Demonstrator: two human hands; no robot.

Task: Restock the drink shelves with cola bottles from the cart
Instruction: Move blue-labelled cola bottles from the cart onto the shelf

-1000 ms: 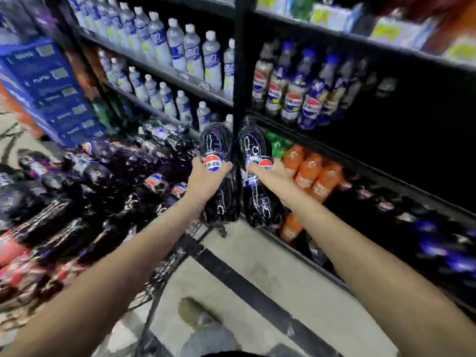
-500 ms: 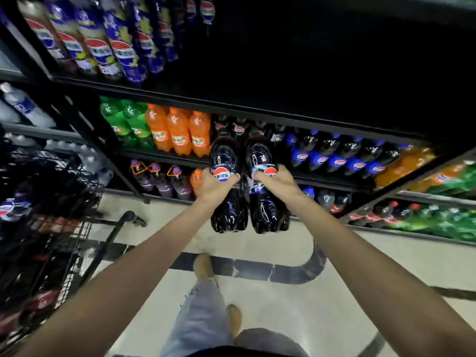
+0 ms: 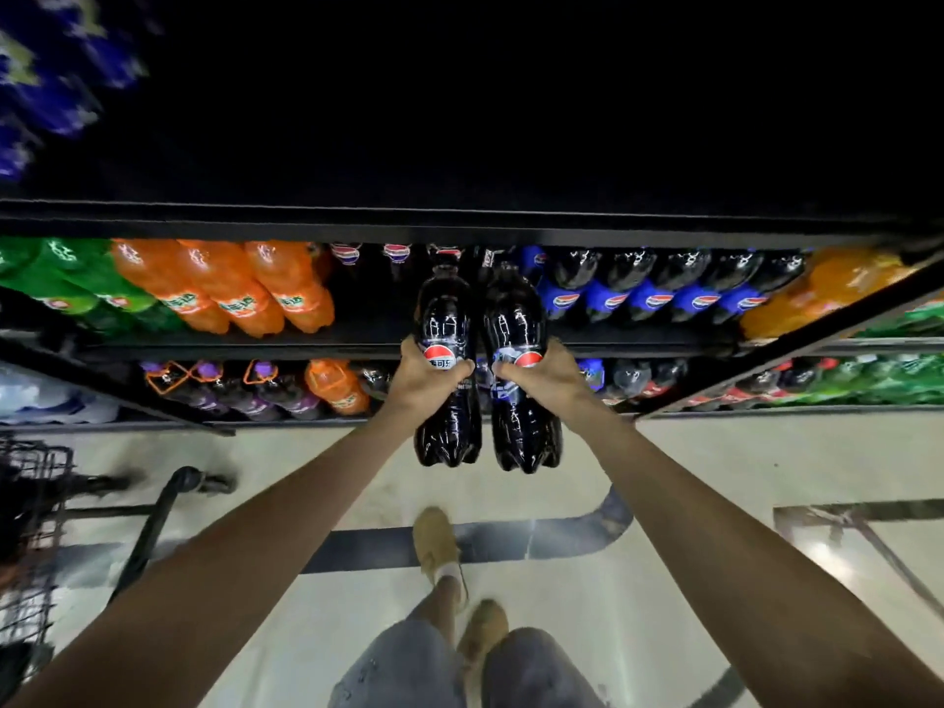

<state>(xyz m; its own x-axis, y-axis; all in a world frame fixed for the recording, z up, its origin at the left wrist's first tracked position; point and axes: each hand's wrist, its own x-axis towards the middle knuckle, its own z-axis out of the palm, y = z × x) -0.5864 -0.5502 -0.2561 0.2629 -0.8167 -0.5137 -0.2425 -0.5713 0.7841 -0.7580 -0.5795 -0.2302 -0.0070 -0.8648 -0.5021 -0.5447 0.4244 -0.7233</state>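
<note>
Both cola bottles [image 3: 484,365] now closer to the shelf gap [image 3: 378,298]; left hand [image 3: 428,383] and right hand [image 3: 542,380] each grip one. Risk: caps clipping the shelf edge [image 3: 459,232].

Beyond the left hand [image 3: 426,378] and right hand [image 3: 549,370], each gripping a dark plastic cola bottle [image 3: 445,314], the black metal shelf [image 3: 357,344] has open room between orange plastic soda bottles [image 3: 286,293] leftward and blue-labelled dark cola bottles [image 3: 608,293] rightward. Dark bottles with red-white-blue labels [image 3: 397,254] fill its back; a black shelf board [image 3: 459,229] closes it overhead.
</note>
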